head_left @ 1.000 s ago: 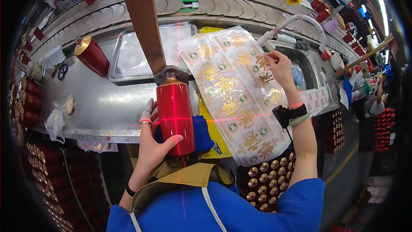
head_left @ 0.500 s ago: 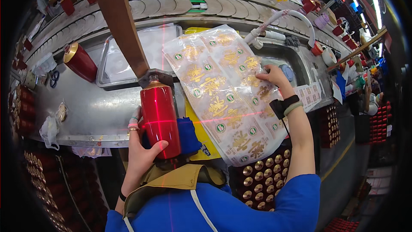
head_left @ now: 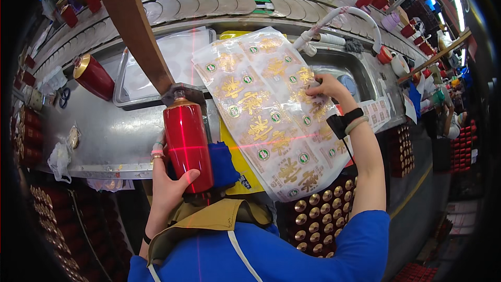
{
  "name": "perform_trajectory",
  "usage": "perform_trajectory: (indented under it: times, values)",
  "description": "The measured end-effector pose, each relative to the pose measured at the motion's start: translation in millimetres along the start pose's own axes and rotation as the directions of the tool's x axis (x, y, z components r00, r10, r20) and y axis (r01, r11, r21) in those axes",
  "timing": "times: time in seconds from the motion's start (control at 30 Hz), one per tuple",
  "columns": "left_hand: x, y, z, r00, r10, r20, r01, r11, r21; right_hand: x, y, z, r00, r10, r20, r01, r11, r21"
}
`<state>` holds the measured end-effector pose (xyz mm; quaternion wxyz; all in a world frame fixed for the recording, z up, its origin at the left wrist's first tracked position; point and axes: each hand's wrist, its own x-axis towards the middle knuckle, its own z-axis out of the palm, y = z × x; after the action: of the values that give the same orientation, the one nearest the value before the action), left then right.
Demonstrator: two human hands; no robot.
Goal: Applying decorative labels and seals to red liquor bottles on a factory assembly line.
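Note:
My left hand (head_left: 169, 185) grips a tall red bottle (head_left: 187, 141) with a gold neck, held upright under a brown angled arm (head_left: 130, 26) and its dark clamp. A thin red laser line crosses the bottle. A blue cloth (head_left: 223, 164) sits just right of the bottle. My right hand (head_left: 326, 87) pinches at the upper right part of a large clear sheet of gold and green stickers (head_left: 269, 109), which lies across the steel bench and hangs over its front edge. A black band and a pale band are on that wrist.
Another red bottle (head_left: 93, 77) lies on the steel bench (head_left: 104, 136) at left beside a clear tray (head_left: 172, 57). A sink with a white hose (head_left: 344, 18) is at right. Red cups line the conveyor behind. Gold-capped bottles (head_left: 313, 214) fill a crate below.
The view has shifted; the bottle and sticker sheet now sit lower and left in frame. My right hand has stayed on the sheet's upper right part, my left still grips the bottle.

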<state>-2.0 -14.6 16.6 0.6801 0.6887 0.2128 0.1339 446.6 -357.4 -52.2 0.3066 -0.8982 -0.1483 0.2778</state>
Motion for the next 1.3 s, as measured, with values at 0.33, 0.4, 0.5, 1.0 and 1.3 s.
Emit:
perform_trajectory:
  times: [0.33, 0.4, 0.5, 1.0, 1.3]
  values:
    - [-1, -1, -1, 0.999, 0.051, -0.017, -0.05, 0.998, 0.029, 14, -21, -26, 0.965, -0.249, -0.081, 0.213, 0.925, -0.315]
    - [-2, 2, 2, 0.999, 0.045, -0.011, -0.045, 0.999, -0.001, 17, -16, -31, 0.98, -0.164, -0.116, 0.078, 0.841, -0.536]
    - [0, 0, 0, 0.999, 0.047, -0.014, -0.047, 0.999, 0.013, -1, -41, -29, 0.973, 0.043, -0.228, -0.194, 0.689, -0.698]
    - [1, 0, 8, 0.991, -0.09, -0.094, 0.09, 0.996, -0.005, 57, 72, -69, 0.882, 0.119, -0.457, -0.244, 0.943, -0.226]
    - [4, 4, 12, 0.98, -0.18, -0.088, 0.179, 0.984, -0.02, 82, 96, -40, 0.963, 0.192, -0.188, -0.252, 0.889, -0.382]
